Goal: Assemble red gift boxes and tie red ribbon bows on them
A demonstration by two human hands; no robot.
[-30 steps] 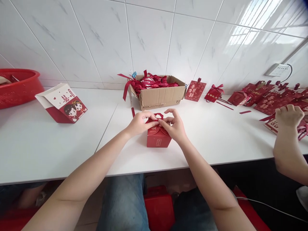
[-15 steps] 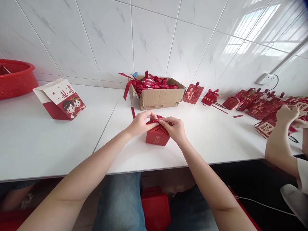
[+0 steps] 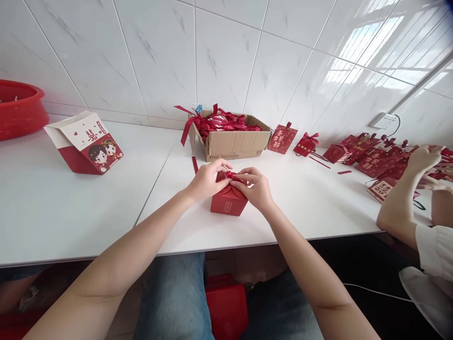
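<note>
A small red gift box (image 3: 229, 202) stands on the white table (image 3: 283, 217) in front of me, with a red ribbon (image 3: 230, 174) on its top. From the left, my left hand (image 3: 208, 180) has its fingers curved over the box top, thumb and fingertips at the ribbon. On the right side, my right hand (image 3: 256, 189) pinches at the same ribbon, its thumb close to the left thumb. The ribbon's exact shape is partly hidden by the fingers.
Behind the box is a cardboard box (image 3: 235, 145) full of red ribbons. A red-and-white carton (image 3: 87, 144) and red basin (image 3: 23, 111) are left. Several red gift bags (image 3: 375, 158) lie right, near a co-worker's arm (image 3: 399, 198). A red ribbon strip (image 3: 195, 165) lies behind my left hand.
The view has shifted slightly. Both hands remain at the ribbon, with the right fingers more spread and the red box turned a little. The co-worker's arms have moved a little.
</note>
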